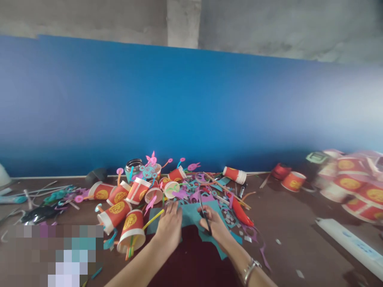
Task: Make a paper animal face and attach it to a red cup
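The teal paper (190,214) lies on the tabletop (287,227), between the hands and short of the far edge; the left hand (169,224) rests palm down on its left part, fingers extended; the right hand (214,225) grips the scissors (205,217) by their dark handles, over the paper's right part. The scissors' long axis runs toward the tabletop's far edge, tips leaning slightly left; the right hand is the nearer to the blades, the left lying off to their left; whether paper sits between the blades, I cannot tell.
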`<state>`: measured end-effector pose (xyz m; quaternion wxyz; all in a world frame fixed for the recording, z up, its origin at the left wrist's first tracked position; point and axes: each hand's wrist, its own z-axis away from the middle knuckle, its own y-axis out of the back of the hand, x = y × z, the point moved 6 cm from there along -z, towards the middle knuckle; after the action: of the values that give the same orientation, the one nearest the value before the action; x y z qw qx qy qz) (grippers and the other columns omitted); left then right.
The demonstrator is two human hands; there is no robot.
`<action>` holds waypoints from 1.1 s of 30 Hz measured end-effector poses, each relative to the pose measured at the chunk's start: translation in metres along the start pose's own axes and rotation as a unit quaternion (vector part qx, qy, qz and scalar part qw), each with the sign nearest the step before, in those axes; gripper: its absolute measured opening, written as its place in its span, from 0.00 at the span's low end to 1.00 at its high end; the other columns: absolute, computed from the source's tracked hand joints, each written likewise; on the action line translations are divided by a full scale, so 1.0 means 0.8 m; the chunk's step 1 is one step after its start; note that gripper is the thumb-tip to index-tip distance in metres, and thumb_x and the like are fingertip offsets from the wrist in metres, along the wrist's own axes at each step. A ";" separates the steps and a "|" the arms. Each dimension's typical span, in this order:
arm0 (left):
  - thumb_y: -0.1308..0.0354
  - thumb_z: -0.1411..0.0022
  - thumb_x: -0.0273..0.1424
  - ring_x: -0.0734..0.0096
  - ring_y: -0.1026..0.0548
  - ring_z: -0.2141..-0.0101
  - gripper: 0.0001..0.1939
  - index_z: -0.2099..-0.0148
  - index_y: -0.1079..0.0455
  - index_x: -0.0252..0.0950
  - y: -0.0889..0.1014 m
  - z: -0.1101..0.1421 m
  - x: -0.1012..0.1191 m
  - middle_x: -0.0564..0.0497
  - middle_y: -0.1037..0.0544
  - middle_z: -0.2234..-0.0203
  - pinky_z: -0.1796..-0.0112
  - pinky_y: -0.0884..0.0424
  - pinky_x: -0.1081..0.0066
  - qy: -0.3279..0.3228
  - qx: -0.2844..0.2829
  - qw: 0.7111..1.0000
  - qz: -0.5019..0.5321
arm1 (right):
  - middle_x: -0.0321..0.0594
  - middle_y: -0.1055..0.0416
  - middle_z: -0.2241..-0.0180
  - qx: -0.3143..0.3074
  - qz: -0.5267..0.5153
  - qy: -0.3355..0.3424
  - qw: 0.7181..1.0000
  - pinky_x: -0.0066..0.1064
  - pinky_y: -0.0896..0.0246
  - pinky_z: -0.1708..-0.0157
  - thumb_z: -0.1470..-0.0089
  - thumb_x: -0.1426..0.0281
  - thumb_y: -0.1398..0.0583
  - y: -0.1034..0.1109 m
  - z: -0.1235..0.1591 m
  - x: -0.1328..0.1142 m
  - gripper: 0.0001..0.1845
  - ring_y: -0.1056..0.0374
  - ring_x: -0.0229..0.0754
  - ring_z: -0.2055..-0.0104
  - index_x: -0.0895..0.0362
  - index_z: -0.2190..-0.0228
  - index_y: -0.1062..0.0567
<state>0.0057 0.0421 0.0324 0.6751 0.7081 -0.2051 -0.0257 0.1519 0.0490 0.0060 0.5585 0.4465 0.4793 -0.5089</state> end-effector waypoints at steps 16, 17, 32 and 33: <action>0.51 0.47 0.18 0.53 0.40 0.44 0.26 0.44 0.37 0.34 -0.009 -0.002 0.004 0.39 0.38 0.44 0.47 0.42 0.58 -0.019 -0.064 0.996 -0.059 | 0.24 0.51 0.85 0.009 -0.015 -0.022 1.000 0.24 0.57 0.83 0.67 0.72 0.46 0.005 0.000 0.004 0.17 0.53 0.30 0.83 0.56 0.68 0.35; 0.48 0.49 0.18 0.49 0.42 0.43 0.30 0.43 0.39 0.35 -0.016 -0.006 0.005 0.37 0.39 0.43 0.47 0.43 0.55 -0.012 -0.079 0.995 -0.055 | 0.25 0.50 0.85 0.010 -0.015 -0.023 1.000 0.24 0.57 0.83 0.67 0.72 0.45 0.005 0.000 0.004 0.16 0.52 0.31 0.83 0.56 0.68 0.35; 0.57 0.41 0.18 0.60 0.25 0.60 0.19 0.53 0.31 0.33 0.016 -0.071 -0.009 0.41 0.22 0.63 0.58 0.33 0.64 0.008 0.009 1.000 0.023 | 0.22 0.51 0.87 -0.009 -0.049 -0.029 0.998 0.22 0.58 0.84 0.69 0.73 0.46 0.002 0.001 0.003 0.17 0.56 0.29 0.85 0.56 0.69 0.34; 0.57 0.40 0.19 0.61 0.25 0.59 0.19 0.52 0.32 0.34 0.020 -0.076 -0.011 0.42 0.23 0.61 0.57 0.34 0.65 0.010 0.026 0.999 0.036 | 0.22 0.51 0.86 -0.006 -0.048 -0.030 0.998 0.22 0.57 0.84 0.69 0.74 0.47 0.002 0.001 0.002 0.17 0.57 0.28 0.84 0.56 0.69 0.34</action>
<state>0.0125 0.1025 0.0512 0.6592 0.7176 -0.2243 0.0111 0.1534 0.0479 0.0044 0.5504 0.4042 0.4860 -0.5453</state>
